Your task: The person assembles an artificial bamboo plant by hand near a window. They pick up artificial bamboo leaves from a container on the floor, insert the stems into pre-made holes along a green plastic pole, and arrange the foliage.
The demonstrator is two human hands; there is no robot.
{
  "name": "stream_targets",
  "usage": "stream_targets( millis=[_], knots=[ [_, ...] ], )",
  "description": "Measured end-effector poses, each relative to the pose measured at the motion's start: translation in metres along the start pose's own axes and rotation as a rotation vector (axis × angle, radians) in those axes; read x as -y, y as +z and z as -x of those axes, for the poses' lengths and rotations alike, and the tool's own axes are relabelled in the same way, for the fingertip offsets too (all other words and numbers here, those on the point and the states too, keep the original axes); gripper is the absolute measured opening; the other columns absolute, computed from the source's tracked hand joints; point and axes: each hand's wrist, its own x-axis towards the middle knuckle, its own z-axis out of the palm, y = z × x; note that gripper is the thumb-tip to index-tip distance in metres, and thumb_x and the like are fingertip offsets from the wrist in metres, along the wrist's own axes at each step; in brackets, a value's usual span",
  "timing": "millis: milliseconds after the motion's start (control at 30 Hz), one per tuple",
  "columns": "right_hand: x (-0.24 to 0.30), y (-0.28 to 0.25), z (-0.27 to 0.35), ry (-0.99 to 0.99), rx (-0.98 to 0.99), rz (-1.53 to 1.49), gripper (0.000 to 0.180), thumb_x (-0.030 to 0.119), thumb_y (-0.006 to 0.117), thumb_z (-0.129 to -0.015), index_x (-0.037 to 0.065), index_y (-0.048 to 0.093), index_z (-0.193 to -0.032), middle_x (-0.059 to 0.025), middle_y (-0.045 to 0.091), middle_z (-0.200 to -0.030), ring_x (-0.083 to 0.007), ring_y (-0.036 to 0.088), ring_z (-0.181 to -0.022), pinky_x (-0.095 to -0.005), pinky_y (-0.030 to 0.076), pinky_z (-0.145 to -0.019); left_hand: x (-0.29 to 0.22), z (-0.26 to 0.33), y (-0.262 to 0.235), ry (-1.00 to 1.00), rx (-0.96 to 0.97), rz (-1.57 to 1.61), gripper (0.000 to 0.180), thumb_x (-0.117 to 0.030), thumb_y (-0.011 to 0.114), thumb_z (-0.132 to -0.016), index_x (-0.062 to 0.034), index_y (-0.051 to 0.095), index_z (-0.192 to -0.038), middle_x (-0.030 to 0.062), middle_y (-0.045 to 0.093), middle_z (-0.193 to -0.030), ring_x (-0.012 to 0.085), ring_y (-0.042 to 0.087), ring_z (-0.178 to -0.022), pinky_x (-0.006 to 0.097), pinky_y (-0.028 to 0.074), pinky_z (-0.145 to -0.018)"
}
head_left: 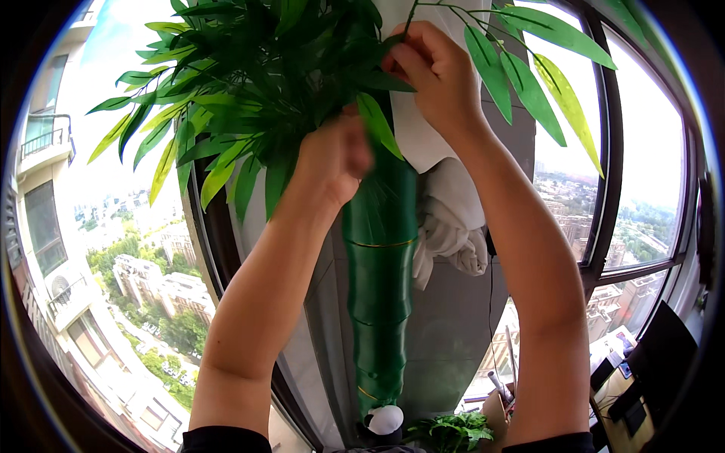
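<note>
2 short black sleeves [225,440]; 2 bare hands [438,79]

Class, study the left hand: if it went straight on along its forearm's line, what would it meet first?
Probably the dense green leaves just beyond the left hand, though blur and overlap make their depth unclear.

L hand [332,160] motion-blurred, at lower edge of lvs [257,87], over green bamboo-style col. [381,283]. R hand [438,75] higher, fingers [411,64] bent at thin stem [410,23]. Crumpled wht cloth [453,238] R of col.
</note>
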Motion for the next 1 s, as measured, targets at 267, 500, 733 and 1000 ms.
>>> stream_targets(
  millis=[267,500,733,1000],
  knots=[
    [-0.009,0.007,0.000,-0.122,-0.045,0.101,0.012,0.004,0.051,-0.077,0.001,0.055,-0.088,-0.0029,0.056,-0.070,-0.0094,0.054,-0.062,-0.0217,0.043,-0.056,-0.027,-0.021,0.015,-0.429,-0.026,0.869,0.013,0.005,0.048,-0.071,-0.0022,0.051,-0.081,0.0070,0.054,-0.075,0.0051,0.038,-0.045,0.015,0.026,-0.034],
    [0.018,-0.009,-0.003,-0.150,0.057,0.394,0.011,0.010,0.050,-0.077,0.002,0.048,-0.085,-0.0169,0.055,-0.082,-0.0337,0.051,-0.073,-0.0318,0.042,-0.066,-0.029,-0.028,0.006,-0.499,0.046,0.915,0.014,0.003,0.048,-0.073,-0.0003,0.054,-0.086,0.0102,0.055,-0.080,0.0065,0.043,-0.049,0.015,0.031,-0.036],
    [-0.016,0.003,0.001,-0.089,-0.065,0.222,0.008,0.013,0.055,-0.075,0.006,0.055,-0.079,-0.0133,0.058,-0.064,-0.0336,0.055,-0.061,-0.0397,0.043,-0.056,-0.029,-0.027,0.025,-0.455,-0.070,0.682,0.007,-0.005,0.056,-0.075,-0.0038,0.052,-0.082,0.0048,0.050,-0.069,0.0067,0.036,-0.048,0.020,0.029,-0.044],
    [-0.011,-0.006,0.012,-0.043,-0.152,0.361,0.019,0.012,0.060,-0.072,0.006,0.057,-0.089,-0.0124,0.060,-0.078,-0.0283,0.057,-0.074,-0.0369,0.045,-0.067,-0.029,-0.030,0.027,-0.387,-0.192,0.673,0.006,0.001,0.050,-0.072,-0.0042,0.049,-0.070,0.0035,0.045,-0.060,0.0105,0.037,-0.047,0.024,0.029,-0.044]
  ],
)
